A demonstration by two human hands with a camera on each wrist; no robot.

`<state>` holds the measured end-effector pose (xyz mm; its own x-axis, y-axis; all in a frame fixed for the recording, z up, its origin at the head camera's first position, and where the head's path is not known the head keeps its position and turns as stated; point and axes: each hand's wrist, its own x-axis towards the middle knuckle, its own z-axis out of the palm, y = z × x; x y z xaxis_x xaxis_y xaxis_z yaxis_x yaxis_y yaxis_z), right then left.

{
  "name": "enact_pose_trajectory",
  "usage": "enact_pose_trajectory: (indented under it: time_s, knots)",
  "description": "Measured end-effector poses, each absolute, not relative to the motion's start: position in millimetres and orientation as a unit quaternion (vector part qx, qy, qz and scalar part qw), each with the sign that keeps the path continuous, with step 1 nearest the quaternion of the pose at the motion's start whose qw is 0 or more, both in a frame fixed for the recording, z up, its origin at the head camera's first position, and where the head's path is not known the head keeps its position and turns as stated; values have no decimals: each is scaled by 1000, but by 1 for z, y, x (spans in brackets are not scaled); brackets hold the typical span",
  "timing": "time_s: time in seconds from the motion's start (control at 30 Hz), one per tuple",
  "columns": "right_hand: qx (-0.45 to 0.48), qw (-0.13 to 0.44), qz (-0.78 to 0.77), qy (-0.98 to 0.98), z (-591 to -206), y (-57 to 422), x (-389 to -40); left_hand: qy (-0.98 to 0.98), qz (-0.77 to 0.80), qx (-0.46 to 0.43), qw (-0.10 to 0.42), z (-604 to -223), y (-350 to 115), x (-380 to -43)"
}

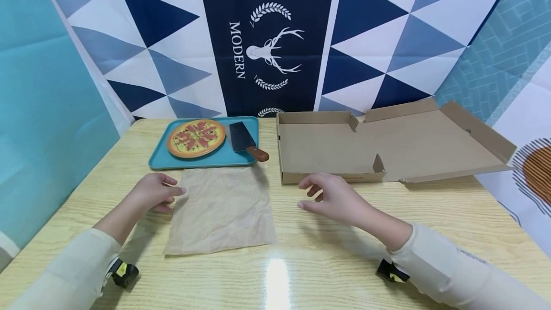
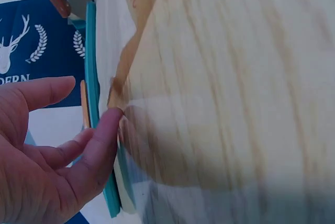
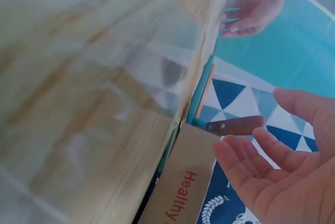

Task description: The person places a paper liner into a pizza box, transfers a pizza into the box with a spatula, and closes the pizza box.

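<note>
A crumpled sheet of brown paper [image 1: 224, 209] lies flat on the table. My left hand [image 1: 157, 193] hovers at its left edge, fingers loosely bent and thumb overlapping the edge in the head view. In the left wrist view a fingertip of the left hand [image 2: 68, 156] shows right by the paper's edge [image 2: 128, 51]. My right hand [image 1: 329, 197] is held in front of the open cardboard pizza box [image 1: 318, 142], fingers relaxed and nothing between them. The right wrist view has the right hand [image 3: 282, 166] beside the box's printed side [image 3: 180, 182].
Behind the paper sits a teal tray [image 1: 161, 159] bearing a pizza [image 1: 196, 138] and a pizza server [image 1: 242, 137], its wooden handle [image 1: 258, 154] jutting over the front rim. The box lid [image 1: 430, 142] is folded out to the right. A patterned cloth [image 1: 275, 37] hangs behind the table.
</note>
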<state>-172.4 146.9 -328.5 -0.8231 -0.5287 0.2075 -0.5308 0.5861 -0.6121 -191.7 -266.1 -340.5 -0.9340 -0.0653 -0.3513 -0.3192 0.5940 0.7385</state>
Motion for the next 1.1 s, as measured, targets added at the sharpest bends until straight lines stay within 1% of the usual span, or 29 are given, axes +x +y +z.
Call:
enact_pose_trajectory:
  time_s: [0.27,0.47,0.7,0.93,1.1]
  knots:
    - [251,-71,403,-877,-328,144,-178,863,458,-144,158,-344,-262,-198]
    - [194,-117,449,-864,-329,145,-183,853,482,-130,153,-347,-262,-198]
    - [179,-166,525,-816,-332,145,-187,817,537,-124,173,-347,-264,-198]
    - [169,-193,551,-794,-334,145,-188,752,615,-116,208,-352,-273,-196]
    - [161,-203,559,-787,-335,145,-189,732,636,-117,215,-355,-278,-193]
